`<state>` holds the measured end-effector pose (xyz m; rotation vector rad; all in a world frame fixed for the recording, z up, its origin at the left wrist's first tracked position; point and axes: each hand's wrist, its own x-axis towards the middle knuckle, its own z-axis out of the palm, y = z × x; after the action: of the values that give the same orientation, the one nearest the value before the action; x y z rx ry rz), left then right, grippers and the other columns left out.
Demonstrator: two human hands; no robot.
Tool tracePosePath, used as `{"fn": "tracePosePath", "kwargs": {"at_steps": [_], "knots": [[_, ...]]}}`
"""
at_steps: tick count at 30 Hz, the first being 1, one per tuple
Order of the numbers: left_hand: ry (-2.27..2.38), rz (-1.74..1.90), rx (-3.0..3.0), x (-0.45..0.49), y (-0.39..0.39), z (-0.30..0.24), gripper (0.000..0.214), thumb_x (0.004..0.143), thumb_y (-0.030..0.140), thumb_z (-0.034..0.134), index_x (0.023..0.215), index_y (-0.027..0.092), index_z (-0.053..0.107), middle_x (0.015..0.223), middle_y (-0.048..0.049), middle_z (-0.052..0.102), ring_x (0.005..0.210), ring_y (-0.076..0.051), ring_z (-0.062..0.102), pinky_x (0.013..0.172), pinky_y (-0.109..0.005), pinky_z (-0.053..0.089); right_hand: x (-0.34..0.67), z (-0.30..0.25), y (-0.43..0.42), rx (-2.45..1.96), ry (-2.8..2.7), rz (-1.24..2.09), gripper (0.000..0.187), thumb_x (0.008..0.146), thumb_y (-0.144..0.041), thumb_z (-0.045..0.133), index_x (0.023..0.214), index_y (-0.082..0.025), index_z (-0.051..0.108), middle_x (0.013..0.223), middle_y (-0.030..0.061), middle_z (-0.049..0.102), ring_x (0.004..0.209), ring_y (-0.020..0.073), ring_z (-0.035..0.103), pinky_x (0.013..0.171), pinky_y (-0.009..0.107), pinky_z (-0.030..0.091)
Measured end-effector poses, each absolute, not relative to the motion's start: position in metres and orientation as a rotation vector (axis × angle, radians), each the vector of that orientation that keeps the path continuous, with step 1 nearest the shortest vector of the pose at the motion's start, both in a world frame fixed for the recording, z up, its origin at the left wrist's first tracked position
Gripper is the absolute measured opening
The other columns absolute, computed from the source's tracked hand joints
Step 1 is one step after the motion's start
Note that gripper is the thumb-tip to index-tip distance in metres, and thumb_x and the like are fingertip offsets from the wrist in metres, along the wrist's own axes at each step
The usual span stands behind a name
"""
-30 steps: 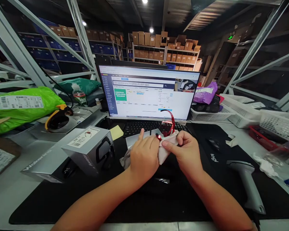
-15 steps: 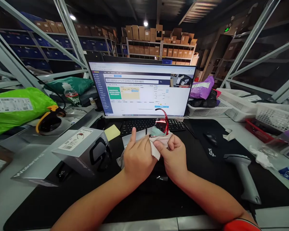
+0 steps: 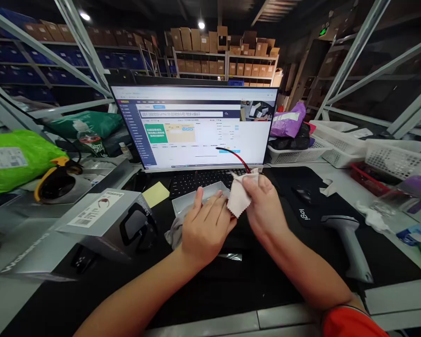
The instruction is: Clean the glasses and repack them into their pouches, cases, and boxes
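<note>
In the middle of the desk, my left hand has its fingers closed round the frame of a pair of glasses, which it mostly hides. One dark-tipped red temple arm of the glasses sticks up in front of the monitor. My right hand pinches a pale, zigzag-edged cleaning cloth between thumb and fingers, wrapped over part of the glasses. The lenses are hidden behind cloth and hands. Behind my left hand lies an open grey box, with a grey fabric pouch beside that hand.
A monitor and keyboard stand ahead. Grey goggle boxes and a yellow note pad are on the left. To the right lie a mouse, a barcode scanner and white baskets.
The glasses have turned, their red arm now slanting up left. My right hand has moved up and right with the cloth, more of which hangs down. The view has shifted slightly right.
</note>
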<state>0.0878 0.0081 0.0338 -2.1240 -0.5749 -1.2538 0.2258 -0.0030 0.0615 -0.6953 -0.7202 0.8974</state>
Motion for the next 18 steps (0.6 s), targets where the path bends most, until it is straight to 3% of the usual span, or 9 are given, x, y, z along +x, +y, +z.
{"fn": "tracePosePath", "kwargs": {"at_steps": [3,6,9,12,18], "knots": [[-0.644,-1.281,-2.153,0.084,0.010,0.034,0.021,0.093,0.027,0.061,0.088,0.007,0.064,0.086,-0.0165,0.075,0.090,-0.026,0.075,0.111,-0.051,0.046,0.204,0.040,-0.008,-0.838,-0.858,0.566,0.059,0.071,-0.028,0.082,0.061,-0.023,0.024,0.057,-0.0089,0.030,0.053,0.0075,0.029,0.049,0.023,0.029],[-0.692,-1.288,-2.171,0.082,0.012,0.033,0.017,0.094,0.019,0.056,0.079,0.011,0.060,0.079,-0.0159,0.073,0.084,-0.026,0.074,0.104,-0.052,0.053,0.192,0.031,-0.012,-0.929,-0.914,0.436,0.060,0.069,-0.026,0.083,0.057,-0.023,0.024,0.057,-0.0082,0.029,0.055,0.0076,0.028,0.051,0.024,0.029],[-0.697,-1.312,-2.130,0.086,0.013,0.032,0.011,0.092,0.018,0.060,0.086,0.009,0.062,0.081,-0.0159,0.073,0.080,-0.026,0.074,0.098,-0.049,0.056,0.199,0.042,-0.010,-0.848,-0.844,0.684,0.063,0.065,-0.027,0.086,0.058,-0.023,0.023,0.055,-0.0088,0.032,0.053,0.0070,0.029,0.050,0.023,0.029],[-0.639,-1.282,-2.116,0.092,0.012,0.029,0.023,0.091,0.029,0.067,0.097,0.007,0.064,0.087,-0.0160,0.074,0.084,-0.026,0.074,0.099,-0.048,0.056,0.219,0.062,-0.002,-0.659,-0.686,0.987,0.068,0.058,-0.024,0.090,0.061,-0.023,0.021,0.056,-0.0085,0.042,0.055,0.0068,0.038,0.052,0.021,0.036],[-0.538,-1.160,-2.175,0.097,0.011,0.025,0.022,0.091,0.032,0.067,0.094,0.010,0.064,0.096,-0.0149,0.075,0.093,-0.026,0.074,0.109,-0.048,0.047,0.253,0.075,0.015,-0.628,-0.549,1.163,0.069,0.049,-0.024,0.094,0.059,-0.022,0.026,0.061,-0.0073,0.050,0.060,0.0076,0.048,0.059,0.021,0.043]]}}
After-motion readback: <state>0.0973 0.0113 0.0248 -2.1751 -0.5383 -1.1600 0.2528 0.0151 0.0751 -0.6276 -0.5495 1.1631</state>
